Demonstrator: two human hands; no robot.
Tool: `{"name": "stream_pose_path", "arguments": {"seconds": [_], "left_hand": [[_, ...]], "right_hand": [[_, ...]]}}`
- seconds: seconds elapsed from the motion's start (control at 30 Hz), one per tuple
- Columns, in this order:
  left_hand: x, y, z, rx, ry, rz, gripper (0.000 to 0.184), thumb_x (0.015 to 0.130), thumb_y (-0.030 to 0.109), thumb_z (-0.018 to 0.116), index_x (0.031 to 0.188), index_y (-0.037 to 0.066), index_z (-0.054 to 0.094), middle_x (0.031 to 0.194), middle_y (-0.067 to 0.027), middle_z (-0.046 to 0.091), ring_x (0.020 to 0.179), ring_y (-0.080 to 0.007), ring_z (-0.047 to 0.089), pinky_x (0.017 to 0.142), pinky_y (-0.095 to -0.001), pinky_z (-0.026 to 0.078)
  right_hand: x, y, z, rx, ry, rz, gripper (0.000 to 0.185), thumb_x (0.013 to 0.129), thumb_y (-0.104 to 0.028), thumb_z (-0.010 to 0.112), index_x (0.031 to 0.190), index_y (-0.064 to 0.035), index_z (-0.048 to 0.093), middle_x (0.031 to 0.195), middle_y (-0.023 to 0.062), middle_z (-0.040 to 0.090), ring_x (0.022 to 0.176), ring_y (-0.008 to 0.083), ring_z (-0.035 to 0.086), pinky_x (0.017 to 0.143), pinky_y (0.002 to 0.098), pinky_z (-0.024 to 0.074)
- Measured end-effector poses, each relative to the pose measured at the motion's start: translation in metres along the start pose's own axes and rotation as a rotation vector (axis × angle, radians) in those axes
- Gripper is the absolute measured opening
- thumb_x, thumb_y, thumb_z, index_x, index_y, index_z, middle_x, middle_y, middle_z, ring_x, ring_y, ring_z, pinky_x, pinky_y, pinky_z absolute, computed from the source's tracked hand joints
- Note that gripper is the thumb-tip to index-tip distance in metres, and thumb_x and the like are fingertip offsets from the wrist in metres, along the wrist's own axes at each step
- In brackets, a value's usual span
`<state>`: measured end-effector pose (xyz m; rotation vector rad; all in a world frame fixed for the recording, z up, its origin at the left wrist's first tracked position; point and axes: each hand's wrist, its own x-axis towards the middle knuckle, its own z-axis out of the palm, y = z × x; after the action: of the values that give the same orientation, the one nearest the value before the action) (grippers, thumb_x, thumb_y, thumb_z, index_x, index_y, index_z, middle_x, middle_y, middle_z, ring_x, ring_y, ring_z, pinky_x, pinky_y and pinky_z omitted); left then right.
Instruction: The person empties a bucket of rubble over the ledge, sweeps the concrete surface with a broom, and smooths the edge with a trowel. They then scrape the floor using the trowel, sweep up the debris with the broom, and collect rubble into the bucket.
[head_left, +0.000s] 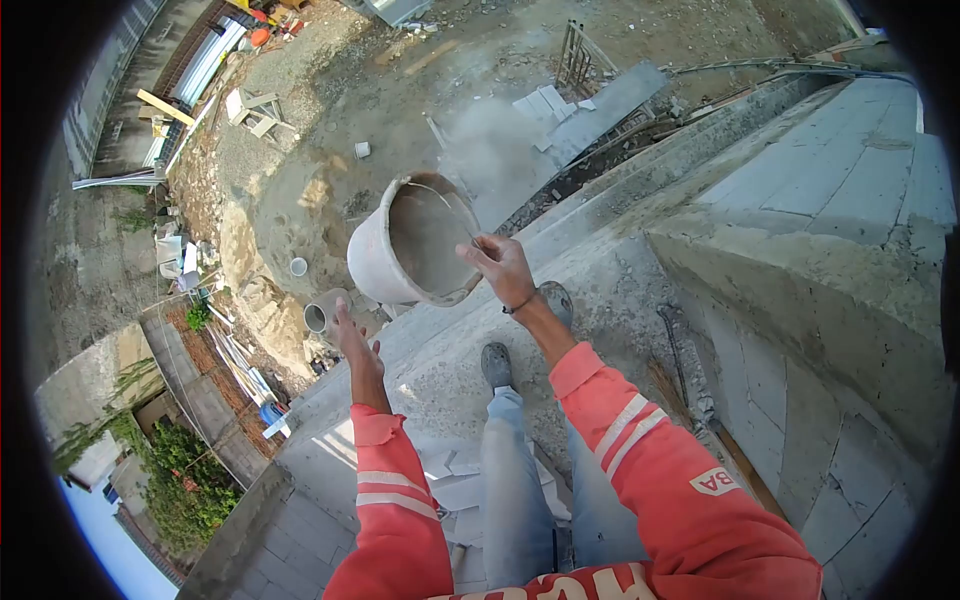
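A white, dust-coated bucket [370,262] is tilted in front of me, its mouth turned partly toward me and its inside grey with residue. My right hand [500,268] grips it at the rim or handle on the right side; which of the two I cannot tell. To the lower left of the bucket, my left hand [357,342] has its fingers stretched out and holds nothing. Just beyond those fingers appears a grey cylindrical container [318,316], and whether the hand touches it is unclear. A pale dust cloud [490,150] hangs beyond the bucket.
I stand on a rough concrete ledge [620,300] high above a yard. A block wall [800,330] rises at right. Below lie small white buckets [299,266], a leaning grey sheet [610,115], scattered boards [262,115] and sand [245,250].
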<state>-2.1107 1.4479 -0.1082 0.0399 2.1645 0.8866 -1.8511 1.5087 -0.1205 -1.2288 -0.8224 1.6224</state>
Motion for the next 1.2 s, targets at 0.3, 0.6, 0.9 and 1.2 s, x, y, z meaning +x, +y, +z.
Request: {"name": "stream_pose_path", "arguments": {"seconds": [0.3,0.6,0.9,1.2], "left_hand": [[-0.062,-0.126,0.019,0.119,-0.58,-0.184,0.056,0.09,0.051,0.05,0.127,0.009,0.05,0.117,-0.0071,0.051,0.109,-0.0197,0.047,0.092,-0.0418,0.035],[-0.16,-0.201,0.08,0.554,-1.258,-0.239,0.021,0.096,0.03,0.047,0.102,0.01,0.05,0.106,-0.0089,0.061,0.1,-0.0179,0.06,0.079,-0.0325,0.044],[-0.219,-0.352,0.081,0.956,-1.374,-0.238,0.022,0.096,0.031,0.049,0.095,0.009,0.049,0.093,-0.0084,0.06,0.09,-0.0222,0.064,0.076,-0.0346,0.05],[-0.162,-0.414,0.072,1.107,-1.012,0.138,0.03,0.095,0.037,0.05,0.097,0.006,0.052,0.091,-0.0104,0.061,0.082,-0.0266,0.066,0.074,-0.0401,0.054]], "right_hand": [[-0.127,0.114,0.041,-0.536,0.109,0.237,0.027,0.071,-0.019,0.06,0.093,-0.0034,0.06,0.08,0.0155,0.06,0.08,0.0327,0.059,0.072,0.0423,0.046],[-0.324,0.134,-0.045,-0.695,0.613,0.06,0.035,0.074,-0.011,0.058,0.109,-0.0038,0.059,0.093,0.0162,0.057,0.094,0.0336,0.055,0.081,0.043,0.0454],[-0.581,0.337,-0.248,-0.695,1.088,1.001,0.039,0.076,-0.015,0.06,0.115,-0.0096,0.059,0.109,0.0188,0.063,0.104,0.037,0.059,0.088,0.0437,0.0482],[-0.623,0.442,-0.454,-0.975,0.9,1.135,0.043,0.084,-0.013,0.053,0.127,-0.0136,0.05,0.126,0.0129,0.054,0.119,0.0318,0.05,0.096,0.0441,0.0432]]}}
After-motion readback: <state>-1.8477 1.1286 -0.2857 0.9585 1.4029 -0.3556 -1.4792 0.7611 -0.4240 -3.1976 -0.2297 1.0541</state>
